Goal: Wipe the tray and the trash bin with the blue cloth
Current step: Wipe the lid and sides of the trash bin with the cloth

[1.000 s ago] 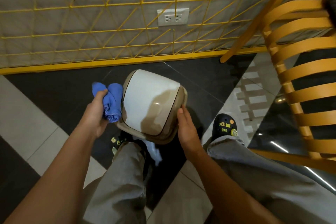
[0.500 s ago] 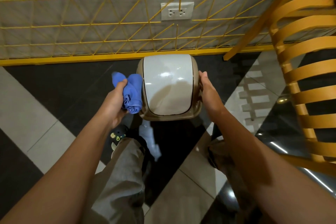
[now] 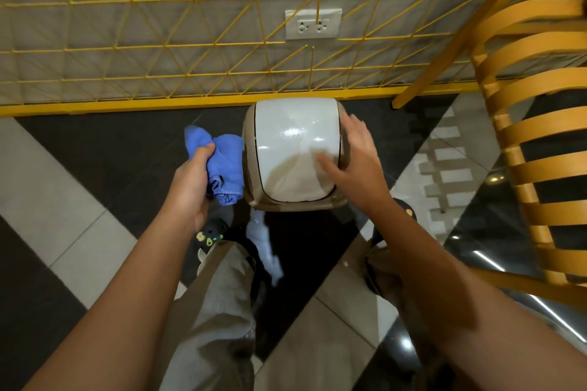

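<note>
The trash bin (image 3: pixel 286 143), beige with a white swing lid, stands upright on the dark floor close to the yellow base rail. My left hand (image 3: pixel 190 181) holds the bunched blue cloth (image 3: pixel 225 165) just left of the bin, the cloth touching or almost touching its side. My right hand (image 3: pixel 352 155) is spread open over the lid's right edge, fingers apart, blurred by motion; it grips nothing. No tray is in view.
A yellow wire grid (image 3: pixel 190 51) with a wall socket (image 3: pixel 313 24) behind it closes the far side. An orange slatted chair (image 3: pixel 533 149) stands at the right. My legs and black shoes (image 3: pixel 211 236) are just below the bin. A pale reflection lies on the floor.
The bin went from tilted and held near my legs to upright by the rail. My right hand left its side and now hovers open over the lid. My left hand kept the cloth.
</note>
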Motion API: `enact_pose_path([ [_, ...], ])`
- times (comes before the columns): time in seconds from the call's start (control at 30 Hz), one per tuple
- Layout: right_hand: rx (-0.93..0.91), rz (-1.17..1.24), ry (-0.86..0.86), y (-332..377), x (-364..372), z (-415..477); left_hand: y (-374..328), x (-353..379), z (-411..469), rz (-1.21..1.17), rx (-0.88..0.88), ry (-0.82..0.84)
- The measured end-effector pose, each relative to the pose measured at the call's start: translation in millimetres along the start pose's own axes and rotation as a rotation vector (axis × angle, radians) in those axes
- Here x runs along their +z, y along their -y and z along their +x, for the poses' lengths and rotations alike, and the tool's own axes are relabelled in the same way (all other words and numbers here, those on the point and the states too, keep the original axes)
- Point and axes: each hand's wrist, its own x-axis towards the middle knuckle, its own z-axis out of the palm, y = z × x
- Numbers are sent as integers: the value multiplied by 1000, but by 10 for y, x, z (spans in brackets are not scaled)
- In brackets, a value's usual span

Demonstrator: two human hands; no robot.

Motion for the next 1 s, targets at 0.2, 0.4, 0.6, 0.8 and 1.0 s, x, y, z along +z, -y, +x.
enact_pose_path([
  [0.2,-200,-420,314,142,17,422,379,157,-288,-29,-108,-156],
  [0.4,-194,-402,271,99,49,446,977,751,-611,123,-29,-254],
  [0.6,-252,-387,209,44,97,424,1185,1111,-454,373,194,-344],
  [0.8,-244,-385,200,26,111,427,1192,1216,-470,421,222,-299],
  [1.0,-216,-375,198,60,126,400,1058,996,-363,325,201,-556],
])
